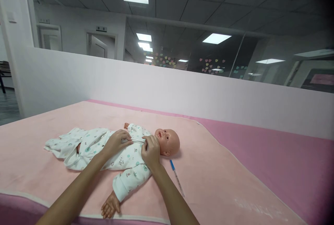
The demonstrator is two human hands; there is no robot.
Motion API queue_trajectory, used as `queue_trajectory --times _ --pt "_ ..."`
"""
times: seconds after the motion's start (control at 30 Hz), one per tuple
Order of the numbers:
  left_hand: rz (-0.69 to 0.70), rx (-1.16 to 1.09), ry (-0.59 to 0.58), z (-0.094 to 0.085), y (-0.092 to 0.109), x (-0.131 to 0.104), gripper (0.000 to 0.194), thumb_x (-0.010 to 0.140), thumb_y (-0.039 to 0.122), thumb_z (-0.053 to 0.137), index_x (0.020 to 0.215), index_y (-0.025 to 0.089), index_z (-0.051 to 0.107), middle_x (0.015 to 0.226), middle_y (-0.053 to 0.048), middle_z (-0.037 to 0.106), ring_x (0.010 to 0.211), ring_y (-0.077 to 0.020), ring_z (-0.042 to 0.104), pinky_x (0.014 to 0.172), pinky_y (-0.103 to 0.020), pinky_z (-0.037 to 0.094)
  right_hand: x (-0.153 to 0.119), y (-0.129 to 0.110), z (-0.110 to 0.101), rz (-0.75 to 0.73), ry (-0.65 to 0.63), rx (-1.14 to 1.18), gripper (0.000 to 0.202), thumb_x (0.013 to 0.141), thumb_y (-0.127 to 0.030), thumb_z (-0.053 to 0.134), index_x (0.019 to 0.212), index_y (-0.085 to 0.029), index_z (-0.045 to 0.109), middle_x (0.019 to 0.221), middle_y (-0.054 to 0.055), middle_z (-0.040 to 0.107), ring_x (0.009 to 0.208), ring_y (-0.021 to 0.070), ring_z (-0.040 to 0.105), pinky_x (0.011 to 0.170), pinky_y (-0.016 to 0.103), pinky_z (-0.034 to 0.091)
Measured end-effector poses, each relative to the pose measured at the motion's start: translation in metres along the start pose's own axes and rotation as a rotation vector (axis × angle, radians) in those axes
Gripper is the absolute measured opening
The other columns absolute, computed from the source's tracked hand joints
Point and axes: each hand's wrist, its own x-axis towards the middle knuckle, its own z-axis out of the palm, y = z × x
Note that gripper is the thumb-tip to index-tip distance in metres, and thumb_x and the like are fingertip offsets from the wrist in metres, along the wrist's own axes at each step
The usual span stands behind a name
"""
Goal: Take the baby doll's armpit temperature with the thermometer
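A baby doll [168,141] lies on its back on a light pink blanket [214,176], head to the right. It wears a white printed romper [122,157]. My left hand [116,142] rests on the doll's chest and pinches the romper's front edge. My right hand [150,149] grips the romper at the collar, just below the doll's chin. One bare doll hand [110,207] sticks out of the near sleeve toward me. The romper's legs [65,145] lie loose and rumpled at the left.
A thin stick with a blue tip [176,177] lies on the blanket right of my right forearm. The darker pink mattress [281,162] stretches to the right. A low white partition [167,85] with glass above runs behind it.
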Motion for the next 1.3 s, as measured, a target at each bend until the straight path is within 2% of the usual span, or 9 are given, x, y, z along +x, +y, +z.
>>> queue_trajectory --times 0.1,0.23,0.37,0.53,0.77,0.9,1.1,1.2,1.3 --pt "0.092 0.129 0.006 0.000 -0.001 -0.003 0.021 0.077 0.041 0.057 0.070 0.024 0.069 0.081 -0.002 0.067 0.086 -0.0181 0.057 0.081 -0.032 0.041 0.001 0.000 0.000 -0.003 -0.002 -0.002 0.029 0.066 -0.002 0.039 0.083 -0.017 0.058 0.076 0.004 0.056 0.074 0.0182 0.047 0.068 0.031 0.038" --pt "0.159 0.191 -0.010 -0.003 0.002 -0.005 0.022 0.078 0.042 0.056 0.075 0.026 0.070 0.082 -0.002 0.069 0.089 -0.0187 0.056 0.081 -0.032 0.040 0.001 0.000 0.000 -0.009 0.007 0.000 0.029 0.066 -0.003 0.039 0.082 -0.017 0.058 0.075 0.004 0.056 0.074 0.0183 0.047 0.068 0.030 0.038" --pt "0.187 0.217 -0.013 -0.003 0.005 -0.005 0.021 0.078 0.041 0.055 0.076 0.026 0.069 0.081 -0.002 0.069 0.087 -0.0188 0.056 0.080 -0.033 0.040 0.000 0.000 0.000 -0.029 0.006 0.002 0.028 0.064 -0.002 0.039 0.077 -0.018 0.059 0.072 0.003 0.054 0.072 0.0178 0.046 0.067 0.030 0.037" --pt "0.196 0.251 0.040 0.000 0.009 -0.006 0.024 0.082 0.035 0.048 0.075 0.024 0.068 0.079 -0.002 0.068 0.081 -0.0175 0.056 0.078 -0.033 0.039 -0.001 0.002 0.001 -0.035 -0.006 0.007 0.024 0.060 -0.002 0.040 0.064 -0.019 0.057 0.065 0.002 0.050 0.069 0.0169 0.044 0.064 0.030 0.035" --pt "0.225 0.254 0.013 -0.004 0.010 -0.006 0.020 0.079 0.038 0.052 0.079 0.025 0.067 0.081 -0.003 0.068 0.085 -0.0181 0.056 0.082 -0.034 0.037 -0.001 0.001 0.002 -0.038 -0.003 0.020 0.021 0.059 -0.002 0.041 0.061 -0.019 0.053 0.065 0.002 0.050 0.068 0.0166 0.043 0.063 0.030 0.035" --pt "0.240 0.287 0.027 -0.004 0.011 -0.006 0.018 0.081 0.033 0.051 0.078 0.024 0.066 0.080 -0.003 0.068 0.085 -0.0188 0.055 0.084 -0.036 0.036 -0.001 0.001 0.001 -0.032 -0.007 0.009 0.021 0.060 -0.002 0.041 0.062 -0.019 0.053 0.065 0.002 0.050 0.069 0.0167 0.044 0.064 0.030 0.035" --pt "0.197 0.375 0.080 0.001 0.017 -0.006 0.021 0.083 0.028 0.044 0.075 0.022 0.063 0.078 -0.005 0.066 0.085 -0.0200 0.054 0.084 -0.037 0.035 -0.001 0.001 0.001 -0.052 0.006 0.018 0.021 0.060 -0.002 0.041 0.062 -0.019 0.053 0.065 0.001 0.050 0.068 0.0163 0.044 0.064 0.030 0.035" --pt "0.143 0.426 0.126 0.003 0.020 -0.006 0.016 0.079 0.023 0.046 0.076 0.021 0.061 0.076 -0.005 0.064 0.085 -0.0210 0.053 0.082 -0.037 0.035 -0.001 0.001 0.000 -0.092 -0.001 0.023 0.021 0.059 -0.003 0.041 0.062 -0.019 0.053 0.064 0.001 0.049 0.068 0.0162 0.043 0.063 0.029 0.035" --pt "0.090 0.397 0.157 0.001 0.022 -0.006 0.014 0.073 0.018 0.048 0.082 0.022 0.059 0.082 -0.004 0.065 0.086 -0.0215 0.053 0.080 -0.036 0.036 -0.002 0.001 -0.001 -0.140 -0.002 0.025 0.020 0.058 -0.003 0.042 0.061 -0.019 0.053 0.063 0.001 0.048 0.067 0.0161 0.043 0.062 0.029 0.035"
